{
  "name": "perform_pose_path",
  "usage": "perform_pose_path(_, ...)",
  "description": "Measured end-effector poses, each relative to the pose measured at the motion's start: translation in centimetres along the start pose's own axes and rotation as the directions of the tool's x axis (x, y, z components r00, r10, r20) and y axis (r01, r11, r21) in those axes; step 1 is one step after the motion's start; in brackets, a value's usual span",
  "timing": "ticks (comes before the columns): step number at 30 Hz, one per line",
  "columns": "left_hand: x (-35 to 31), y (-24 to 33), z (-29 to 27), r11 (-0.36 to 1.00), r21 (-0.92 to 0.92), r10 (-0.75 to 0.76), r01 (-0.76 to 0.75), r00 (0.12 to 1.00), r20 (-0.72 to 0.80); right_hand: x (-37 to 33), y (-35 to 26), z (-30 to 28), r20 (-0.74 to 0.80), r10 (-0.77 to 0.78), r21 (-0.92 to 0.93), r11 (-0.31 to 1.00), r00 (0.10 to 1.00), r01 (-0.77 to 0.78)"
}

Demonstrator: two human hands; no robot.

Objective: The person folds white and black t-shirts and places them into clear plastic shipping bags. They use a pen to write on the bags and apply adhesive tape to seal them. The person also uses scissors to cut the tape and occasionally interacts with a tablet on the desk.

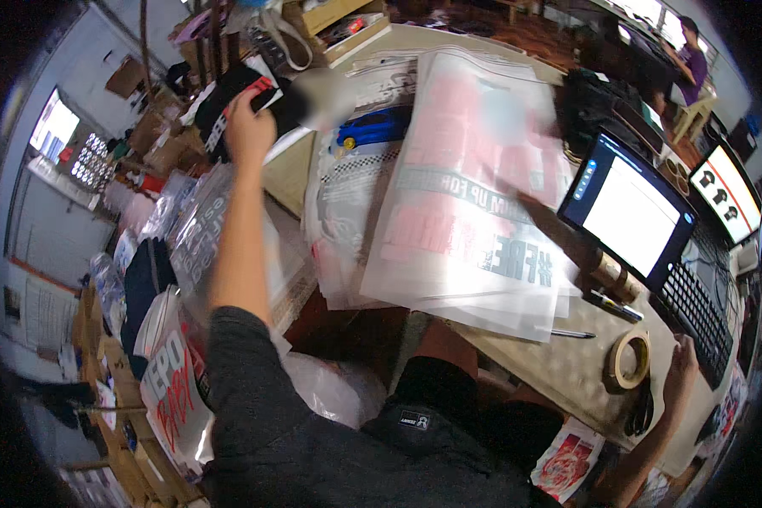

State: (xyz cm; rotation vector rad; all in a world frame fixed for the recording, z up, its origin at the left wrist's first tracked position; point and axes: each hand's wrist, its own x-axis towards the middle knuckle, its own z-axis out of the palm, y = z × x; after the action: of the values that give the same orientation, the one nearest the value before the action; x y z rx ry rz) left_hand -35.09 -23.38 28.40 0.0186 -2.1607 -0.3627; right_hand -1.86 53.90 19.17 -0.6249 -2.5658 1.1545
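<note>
My left arm stretches out to the far left, where my left hand (251, 129) is closed on a black piece with white and red lettering (220, 118); it looks like printed cloth. Beside it lies a stack of large translucent printed sheets (457, 203), with mirrored red and grey lettering showing through. A blue toy car (374, 127) rests on the sheets' left part. At the table's right side, my right hand (683, 366) is curled closed near the black keyboard (696, 322); what its fingers hold, if anything, is hidden.
Right of the sheets stand a monitor (631, 212) and a second screen (726, 193). A tape roll (627, 360), scissors (643, 411) and a pen (572, 334) lie by the near edge. Printed bags (171, 381) and boxes crowd the left. Another person (692, 63) sits far right.
</note>
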Motion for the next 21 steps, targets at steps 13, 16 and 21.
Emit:
perform_pose_path(13, 9.8, -26.3, -0.3, 0.857, 0.515, -0.156, -0.017, 0.943, 0.293, -7.7, -8.6, 4.6, -0.018, -0.321, -0.127, 0.94, 0.947, 0.316)
perform_pose_path(16, 11.0, -23.5, -1.5, 0.867, -0.225, -0.408, 0.445, 0.892, 0.195, -9.8, -13.7, 10.6, 0.217, -0.43, 0.047, 0.901, 0.876, 0.431)
perform_pose_path(21, 10.4, -15.3, -11.8, 0.686, -0.502, -0.536, 0.526, 0.833, 0.14, -10.8, -19.4, 19.1, 0.26, -0.655, 0.143, 0.753, 0.71, 0.642)
